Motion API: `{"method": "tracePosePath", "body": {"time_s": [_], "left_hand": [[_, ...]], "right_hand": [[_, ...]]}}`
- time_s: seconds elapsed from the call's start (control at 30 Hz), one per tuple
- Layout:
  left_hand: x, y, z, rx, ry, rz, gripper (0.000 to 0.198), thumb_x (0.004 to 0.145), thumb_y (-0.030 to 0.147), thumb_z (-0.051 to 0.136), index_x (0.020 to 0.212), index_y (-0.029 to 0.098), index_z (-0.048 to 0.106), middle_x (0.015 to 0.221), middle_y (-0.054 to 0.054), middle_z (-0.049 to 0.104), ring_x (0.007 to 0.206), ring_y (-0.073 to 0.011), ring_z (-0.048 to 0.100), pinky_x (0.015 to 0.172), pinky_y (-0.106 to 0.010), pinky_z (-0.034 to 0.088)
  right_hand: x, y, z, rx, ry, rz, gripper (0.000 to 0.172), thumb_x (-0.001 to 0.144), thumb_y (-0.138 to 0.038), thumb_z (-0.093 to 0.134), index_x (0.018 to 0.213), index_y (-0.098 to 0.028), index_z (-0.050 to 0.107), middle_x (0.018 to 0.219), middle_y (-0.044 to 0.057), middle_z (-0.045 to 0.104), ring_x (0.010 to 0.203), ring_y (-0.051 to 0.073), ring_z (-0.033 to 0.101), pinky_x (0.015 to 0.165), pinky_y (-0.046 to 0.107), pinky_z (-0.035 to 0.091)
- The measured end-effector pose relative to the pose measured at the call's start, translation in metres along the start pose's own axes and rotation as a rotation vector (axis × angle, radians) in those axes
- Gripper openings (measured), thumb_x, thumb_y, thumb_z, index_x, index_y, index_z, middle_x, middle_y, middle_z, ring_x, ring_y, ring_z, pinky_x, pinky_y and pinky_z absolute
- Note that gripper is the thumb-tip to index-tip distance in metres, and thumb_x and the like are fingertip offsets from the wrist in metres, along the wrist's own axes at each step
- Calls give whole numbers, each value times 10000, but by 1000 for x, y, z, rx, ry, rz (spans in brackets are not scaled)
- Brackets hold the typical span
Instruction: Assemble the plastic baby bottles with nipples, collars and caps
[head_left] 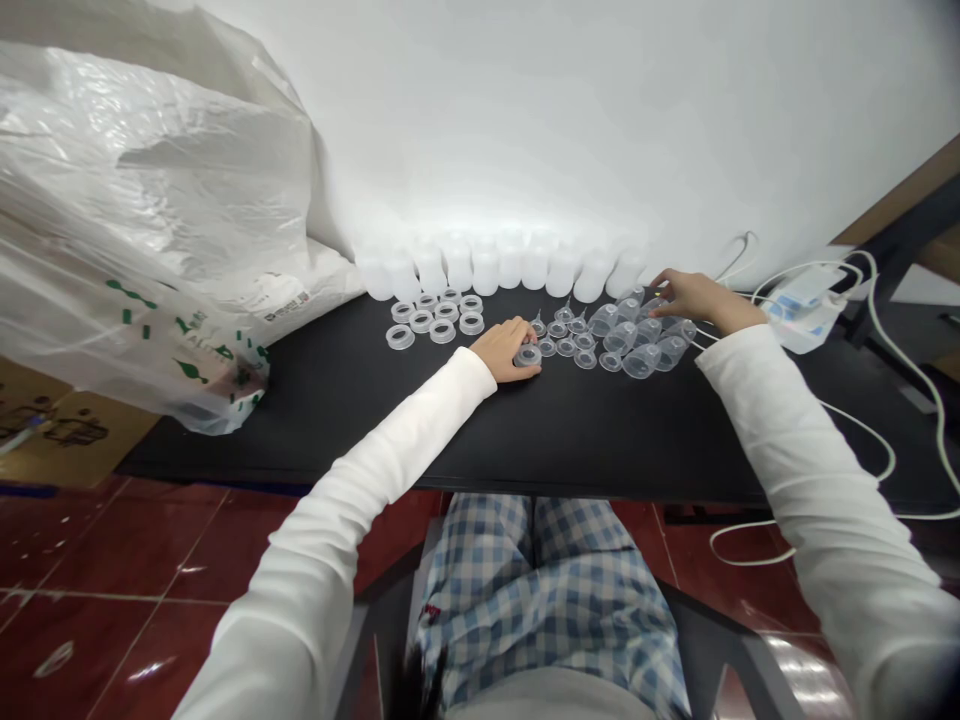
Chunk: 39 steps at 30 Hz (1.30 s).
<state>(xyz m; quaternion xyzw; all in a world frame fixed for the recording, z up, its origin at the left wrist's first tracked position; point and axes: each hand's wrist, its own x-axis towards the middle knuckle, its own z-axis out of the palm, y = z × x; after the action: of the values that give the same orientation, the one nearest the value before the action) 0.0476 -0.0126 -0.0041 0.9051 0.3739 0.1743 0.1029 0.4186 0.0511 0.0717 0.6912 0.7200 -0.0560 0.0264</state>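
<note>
My left hand [510, 350] rests on the black table with thumb and fingers closed around a translucent screw ring [528, 356]. Just right of it lie several clear silicone bottle nipples [566, 346]. At the right end of the group, my right hand [688, 298] has its fingers bent round a clear domed bottle cap, mostly hidden by the fingers. More clear domed caps [642, 361] lie beside and below that hand. Left of my left hand, several loose screw rings [421, 321] lie flat. Behind everything, white bottles [510, 262] stand in a row against the wall.
Large white plastic bags [172, 190] bulge over the table's left side, above a cardboard box [82, 430]. On the right are a white power strip [806, 308] and loose white cables [926, 375]. The black table's [570, 450] front edge runs above my lap.
</note>
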Motion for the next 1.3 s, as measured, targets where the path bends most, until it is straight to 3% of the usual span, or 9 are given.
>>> {"method": "tracePosePath", "body": {"time_s": [0.2, 0.33, 0.47, 0.6, 0.67, 0.77, 0.9, 1.1, 1.3], "left_hand": [[2, -19, -5, -43, -4, -30, 386, 805, 426, 753, 1014, 188, 532, 1055, -106, 623, 982, -262, 631, 893, -405, 507], [1, -19, -1, -102, 112, -69, 365, 830, 420, 740, 1014, 207, 507, 1030, -79, 650, 949, -242, 651, 858, -386, 525], [0, -12, 2, -144, 283, -110, 346, 865, 355, 720, 1094, 199, 513, 1081, -78, 664, 997, -229, 670, 868, -361, 542], [2, -6, 5, -84, 415, -52, 355, 885, 354, 714, 1147, 185, 546, 1134, -106, 653, 1091, -252, 652, 964, -397, 545], [3, -5, 7, -51, 458, -31, 362, 895, 360, 707, 1171, 179, 558, 1140, -116, 655, 1100, -261, 649, 990, -417, 542], [4, -8, 9, -21, 512, -10, 391, 892, 312, 709, 1224, 165, 566, 1165, -131, 657, 1128, -269, 645, 1012, -432, 540], [5, -13, 11, -1, 571, -13, 379, 888, 291, 711, 1226, 168, 589, 1152, -126, 672, 1128, -269, 651, 1022, -434, 542], [7, -16, 11, -69, 565, -21, 395, 907, 379, 712, 1231, 180, 609, 1119, -111, 714, 1039, -235, 690, 961, -383, 565], [4, -13, -4, -169, 498, -83, 451, 900, 427, 717, 1256, 174, 604, 1019, -71, 732, 826, -172, 678, 843, -327, 566]], "right_hand": [[-9, -10, -6, -47, -8, 32, 535, 872, -262, 694, 1391, -184, 588, 1278, 144, 724, 1172, 327, 690, 993, 411, 536], [-30, -24, -16, -1, 258, -77, 380, 950, -242, 500, 1286, -177, 664, 1233, 182, 720, 1165, 368, 666, 1005, 503, 514], [-63, -69, -17, 172, 486, -283, 368, 987, -335, 419, 1185, -179, 687, 1128, 170, 738, 1022, 319, 686, 916, 469, 515], [-87, -132, -3, 260, 363, -429, 401, 1024, -504, 414, 1068, -194, 664, 912, 99, 741, 798, 234, 667, 762, 356, 458], [-90, -158, 6, 227, 267, -531, 410, 1024, -542, 421, 994, -200, 645, 847, 70, 723, 737, 211, 642, 768, 341, 428], [-84, -182, 15, 142, 266, -581, 346, 1007, -507, 471, 955, -190, 600, 841, 69, 703, 725, 205, 610, 810, 347, 394], [-67, -189, 12, 135, 236, -599, 208, 945, -393, 547, 857, -209, 503, 770, 31, 615, 660, 168, 506, 697, 308, 335], [-52, -187, -5, 281, 75, -718, 219, 852, -222, 575, 731, -223, 393, 648, -42, 442, 618, 113, 378, 622, 275, 272], [-51, -190, -23, 282, 94, -772, 167, 937, -296, 545, 800, -201, 559, 765, 19, 622, 706, 148, 522, 687, 298, 367]]}}
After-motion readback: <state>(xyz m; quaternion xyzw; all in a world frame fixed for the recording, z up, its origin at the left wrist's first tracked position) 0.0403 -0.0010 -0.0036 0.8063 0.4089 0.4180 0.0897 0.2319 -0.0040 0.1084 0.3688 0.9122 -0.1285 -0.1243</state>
